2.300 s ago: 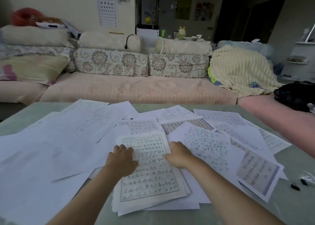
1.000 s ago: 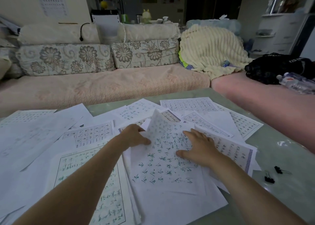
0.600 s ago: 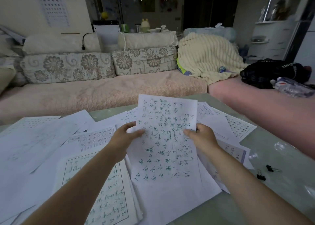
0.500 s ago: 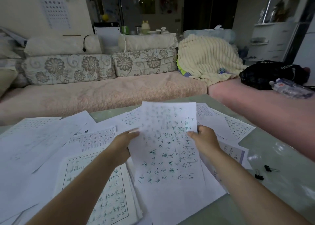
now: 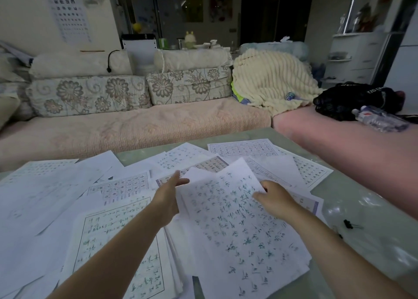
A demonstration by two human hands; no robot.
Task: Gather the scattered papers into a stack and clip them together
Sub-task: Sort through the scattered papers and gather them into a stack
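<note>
Paper sheet (image 5: 237, 230) between right fingers (image 5: 263, 194) (blurred)

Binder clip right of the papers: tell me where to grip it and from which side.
Probably pinch the binder clip by its black body, from above with the right hand once free: it lies flat on the table, thin wire handles pointing right.

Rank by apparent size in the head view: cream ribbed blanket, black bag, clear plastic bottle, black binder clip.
Cream ribbed blanket
Black bag
Clear plastic bottle
Black binder clip, smallest despite being nearest
</note>
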